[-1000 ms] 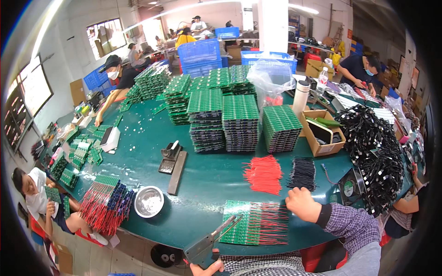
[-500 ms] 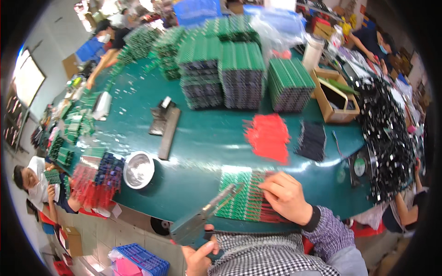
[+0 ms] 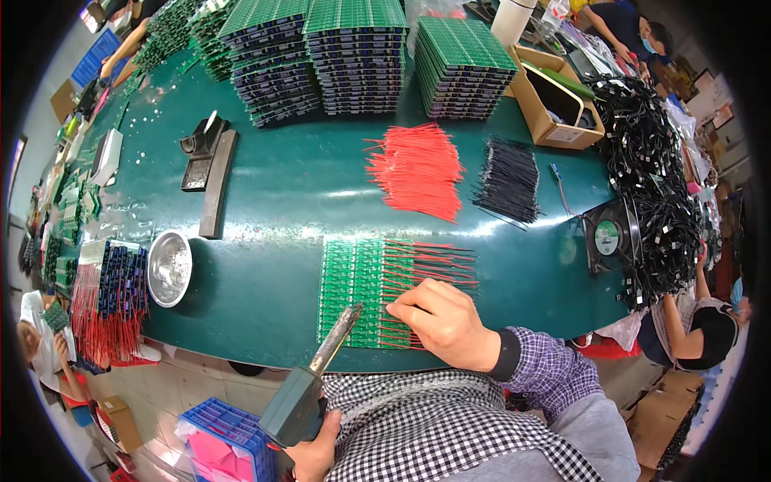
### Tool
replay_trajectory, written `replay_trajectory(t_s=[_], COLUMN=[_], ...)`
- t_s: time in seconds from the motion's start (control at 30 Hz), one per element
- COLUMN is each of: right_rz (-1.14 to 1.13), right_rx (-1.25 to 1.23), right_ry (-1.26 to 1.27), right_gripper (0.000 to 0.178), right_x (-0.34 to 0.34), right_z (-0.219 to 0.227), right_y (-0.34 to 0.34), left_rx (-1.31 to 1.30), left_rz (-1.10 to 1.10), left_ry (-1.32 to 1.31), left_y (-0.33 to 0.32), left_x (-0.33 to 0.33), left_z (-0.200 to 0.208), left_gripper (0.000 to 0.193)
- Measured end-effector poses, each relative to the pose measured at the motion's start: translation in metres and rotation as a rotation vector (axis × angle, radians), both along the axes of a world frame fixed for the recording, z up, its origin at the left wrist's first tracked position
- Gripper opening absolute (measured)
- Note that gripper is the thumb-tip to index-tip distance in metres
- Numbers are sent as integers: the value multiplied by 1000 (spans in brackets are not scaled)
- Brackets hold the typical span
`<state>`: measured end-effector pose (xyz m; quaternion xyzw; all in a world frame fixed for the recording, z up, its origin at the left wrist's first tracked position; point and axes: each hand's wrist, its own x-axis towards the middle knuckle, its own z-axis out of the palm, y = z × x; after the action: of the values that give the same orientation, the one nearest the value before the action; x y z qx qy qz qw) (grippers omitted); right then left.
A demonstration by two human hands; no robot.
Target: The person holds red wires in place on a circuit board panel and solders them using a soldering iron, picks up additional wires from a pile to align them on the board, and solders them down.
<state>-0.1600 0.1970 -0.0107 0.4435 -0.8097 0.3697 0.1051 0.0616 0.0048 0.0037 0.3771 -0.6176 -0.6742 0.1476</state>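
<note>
A green circuit board panel (image 3: 357,285) lies at the near edge of the dark green table (image 3: 297,185), with red wires sticking out of its right side. My right hand (image 3: 446,321) rests on the panel's lower right corner, fingertips pinching a red wire against it. My left hand (image 3: 315,451), low at the picture's edge, grips a dark green soldering iron (image 3: 309,386) whose metal tip touches the board's lower middle. A loose bundle of red wires (image 3: 418,169) and a bundle of black wires (image 3: 507,178) lie beyond the panel.
Stacks of green boards (image 3: 353,48) fill the far side. A metal bowl (image 3: 169,267), a black holder on a bar (image 3: 207,161), a cardboard box (image 3: 554,100), a small fan (image 3: 608,237) and a heap of black cables (image 3: 654,177) surround me. Other people sit left and right. A blue crate (image 3: 221,438) stands below.
The view has tilted down and closer to the panel. My right hand has settled on the board's lower right wires, and the soldering iron tip has come onto the board.
</note>
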Motion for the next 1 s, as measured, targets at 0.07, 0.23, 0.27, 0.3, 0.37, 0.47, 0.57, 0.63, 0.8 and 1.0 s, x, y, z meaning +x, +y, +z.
replay_trajectory(t_s=[0.07, 0.23, 0.27, 0.3, 0.37, 0.47, 0.57, 0.63, 0.8, 1.0], right_rz=[9, 37, 37, 38, 42, 60, 59, 73, 70, 65], right_rx=[32, 71, 74, 75, 79, 89, 114, 115, 118, 119], right_ry=[-17, 27, 20, 30, 35, 7, 39, 52, 96, 148], right_gripper=[25, 25, 25, 25, 25, 29, 30, 31, 29, 27], right_x=[3, 5, 5, 5, 5, 5, 5, 5, 5, 5], right_z=[-1, -5, -5, -5, -5, -3, 0, 0, 0, -2], right_y=[0, -1, -1, -2, -2, -1, -1, -1, -4, -6], left_rx=[-168, -298, -439, -434, -459, -382, -373, -352, -395, -441], left_rz=[-134, -318, -381, -382, -282, -278, -292, -287, -304, -379], left_ry=[-145, -303, -267, -271, -218, -192, -200, -202, -191, -280], left_y=[-3, -10, -10, -7, 2, -4, -8, -9, -8, -11], left_x=[2, 5, 5, 6, 10, 15, 21, 23, 20, 7], left_z=[3, 9, 7, 5, -1, -9, -12, -11, -7, 5], left_gripper=[49, 45, 43, 43, 41, 39, 38, 37, 35, 34])
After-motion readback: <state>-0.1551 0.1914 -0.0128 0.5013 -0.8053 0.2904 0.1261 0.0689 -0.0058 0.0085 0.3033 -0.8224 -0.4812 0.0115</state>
